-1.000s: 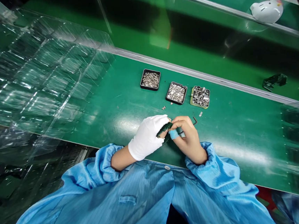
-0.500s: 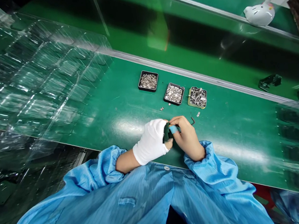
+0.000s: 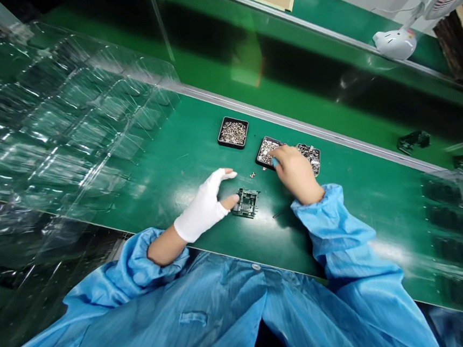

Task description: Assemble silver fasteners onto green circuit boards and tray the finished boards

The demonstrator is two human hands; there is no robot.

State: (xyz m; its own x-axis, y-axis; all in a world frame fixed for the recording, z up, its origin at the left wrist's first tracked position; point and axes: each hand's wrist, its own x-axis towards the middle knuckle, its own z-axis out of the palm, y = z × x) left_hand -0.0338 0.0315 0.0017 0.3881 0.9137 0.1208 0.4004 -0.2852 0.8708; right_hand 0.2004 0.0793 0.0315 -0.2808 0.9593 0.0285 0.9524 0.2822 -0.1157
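Observation:
A small green circuit board (image 3: 247,203) with metal parts along its edges lies on the green tabletop. My left hand (image 3: 204,205), in a white glove with bare fingertips, is spread open at its left, the thumb tip at the board's edge. Over the middle black tray (image 3: 259,158) of small silver metal pieces (image 3: 267,147) is my right hand (image 3: 296,170), bare, with blue tape on one finger. Its fingertips are bunched down among the pieces; whatever is between them is hidden. A thin dark hex key (image 3: 280,212) lies right of the board.
A black tray (image 3: 233,145) of small metal parts stands at the left, another tray of larger metal pieces (image 3: 313,155) at the right, partly covered by my hand. Loose pieces (image 3: 252,175) lie in front. Clear plastic trays (image 3: 68,112) fill the left side; more (image 3: 454,219) hold parts at right.
The board has left my hands and now lies on the table. My left hand has opened and moved left; my right hand has moved forward to the middle tray.

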